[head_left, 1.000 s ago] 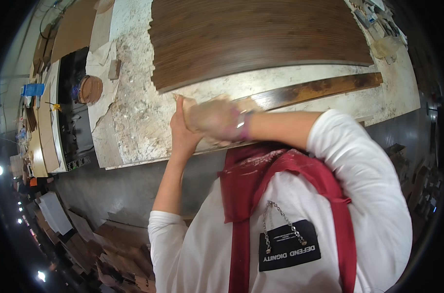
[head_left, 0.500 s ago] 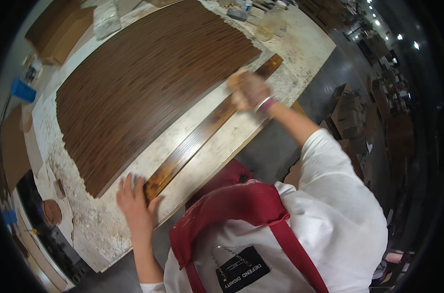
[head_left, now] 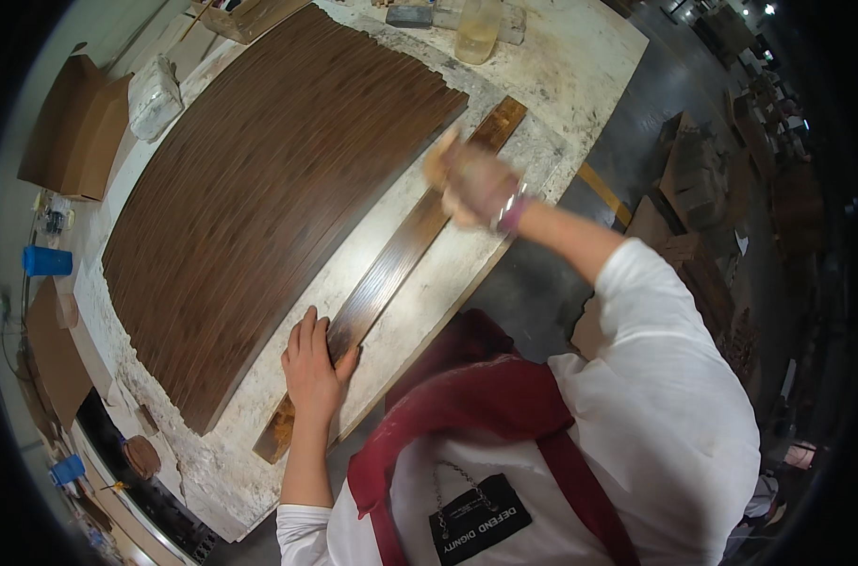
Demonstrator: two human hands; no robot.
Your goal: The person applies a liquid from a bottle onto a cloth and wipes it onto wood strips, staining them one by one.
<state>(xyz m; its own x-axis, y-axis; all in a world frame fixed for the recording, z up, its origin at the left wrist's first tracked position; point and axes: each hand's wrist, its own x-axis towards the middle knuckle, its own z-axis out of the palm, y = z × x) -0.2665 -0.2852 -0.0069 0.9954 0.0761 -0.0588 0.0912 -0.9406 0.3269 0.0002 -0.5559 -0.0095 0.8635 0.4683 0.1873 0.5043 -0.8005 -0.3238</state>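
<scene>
1. The narrow brown strip lies flat on the pale, stained desk, slanting between the near edge and the row of dark brown boards. It is apart from both, which leaves room for fingers along either side.

2. The left hand is laid across the strip toward its lower end. Its grip is wide: fingers reach down the side facing the boards, the thumb lies on the side nearer the body. This straddling seems meant to keep the strip from sliding; how hard it presses, I cannot tell.

3. The right hand has its grip closed around a tan wad, over the strip's upper part. Blur hides the wad's material and whether it touches the wood. The bunched hold probably gives the palm something soft to bear on.

4. The boards lie side by side with uneven ends, perhaps so that their faces stay exposed.

5. At the far side of the desk, a cloudy jar and a grey block stand well apart from the left hand, likely to keep the working stretch free.
</scene>
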